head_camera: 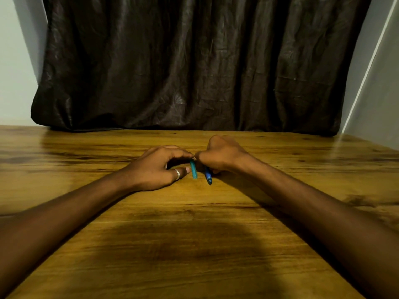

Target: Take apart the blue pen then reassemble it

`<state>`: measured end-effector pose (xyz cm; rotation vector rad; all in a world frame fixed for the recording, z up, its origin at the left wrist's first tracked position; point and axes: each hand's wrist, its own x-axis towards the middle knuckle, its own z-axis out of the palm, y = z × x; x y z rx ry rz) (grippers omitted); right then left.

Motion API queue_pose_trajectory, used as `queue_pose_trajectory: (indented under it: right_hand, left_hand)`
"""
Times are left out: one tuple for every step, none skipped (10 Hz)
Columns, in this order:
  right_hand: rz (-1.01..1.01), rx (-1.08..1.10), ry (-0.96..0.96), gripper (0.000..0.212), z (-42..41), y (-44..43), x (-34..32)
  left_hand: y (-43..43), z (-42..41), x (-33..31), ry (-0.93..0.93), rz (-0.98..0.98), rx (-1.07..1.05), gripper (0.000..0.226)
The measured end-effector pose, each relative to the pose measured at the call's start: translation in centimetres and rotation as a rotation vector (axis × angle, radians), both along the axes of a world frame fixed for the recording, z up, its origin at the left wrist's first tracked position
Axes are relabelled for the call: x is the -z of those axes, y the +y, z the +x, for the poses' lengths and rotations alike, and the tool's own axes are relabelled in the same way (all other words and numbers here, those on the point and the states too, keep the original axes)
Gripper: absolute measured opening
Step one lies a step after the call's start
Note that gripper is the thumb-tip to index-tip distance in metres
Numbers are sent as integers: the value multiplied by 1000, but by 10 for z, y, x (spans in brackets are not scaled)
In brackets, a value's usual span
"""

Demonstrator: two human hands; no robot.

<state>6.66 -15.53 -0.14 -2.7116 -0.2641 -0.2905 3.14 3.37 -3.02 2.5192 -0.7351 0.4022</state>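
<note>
Head view, left grip pinching teal pen barrel — right grip holding blue tip piece

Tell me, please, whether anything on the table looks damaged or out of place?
Nothing stands out. The pen is merely apart: left hand holds the teal cap, right hand the blue barrel, over the table.

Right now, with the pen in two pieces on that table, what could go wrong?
The teal piece is pinched only at its top by the left hand; a small slip could let it roll across the smooth wooden table. The darker blue piece pokes from under the right hand, its tip pointing at the person; rejoining blind could misalign or jab a finger.
</note>
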Motion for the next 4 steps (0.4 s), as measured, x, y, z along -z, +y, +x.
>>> queue_pose_trajectory:
  right_hand:
    - [38, 8, -31, 44, 1, 5, 7]
    - [118, -21, -46, 46, -36, 17, -5]
    - [154, 10, -67, 45, -33, 10, 0]
    - [105, 13, -179, 48, -41, -5, 17]
  left_hand:
    - [2, 1, 6, 12, -17, -58, 46]
    - [12, -31, -9, 32, -2, -169, 51]
    - [5, -28, -8, 36, 68, -210, 54]
    - [-2, -25, 2, 128, 170, -257, 66]
